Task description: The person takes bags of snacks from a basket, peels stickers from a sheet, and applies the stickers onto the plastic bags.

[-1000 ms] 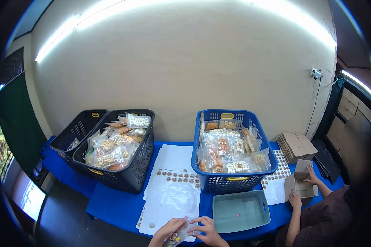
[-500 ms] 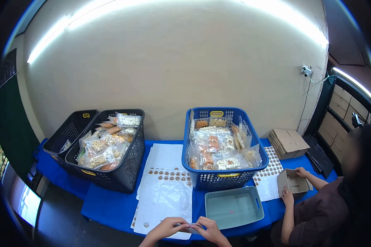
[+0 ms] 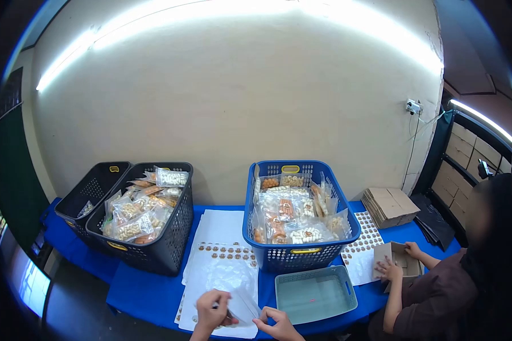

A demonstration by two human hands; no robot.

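My left hand [image 3: 212, 310] is closed, fingers curled, at the upper left of a thin clear plastic bag [image 3: 244, 308]. Low on the other side, my right hand [image 3: 279, 325] pinches the bag's right edge. The bag is stretched between both hands, above the front of white sticker sheets [image 3: 217, 224] with rows of round brown stickers. More clear plastic [image 3: 228, 275] lies on those sheets, just beyond my hands. Right of my right hand stands a shallow grey-green tray [image 3: 316, 315] with a small red mark inside.
A blue basket [image 3: 301, 258] and a black basket [image 3: 182, 236] hold packed snack bags; another black basket [image 3: 68, 207] stands farther left. At right, a co-worker handles a cardboard box [image 3: 383, 257]. Flattened cartons [image 3: 389, 206] and another sticker sheet [image 3: 358, 267] lie nearby.
My hands have moved apart, the left one up and leftward, and the plastic between them is now spread out. The whole view has shifted slightly. The co-worker's near hand has opened against the box.
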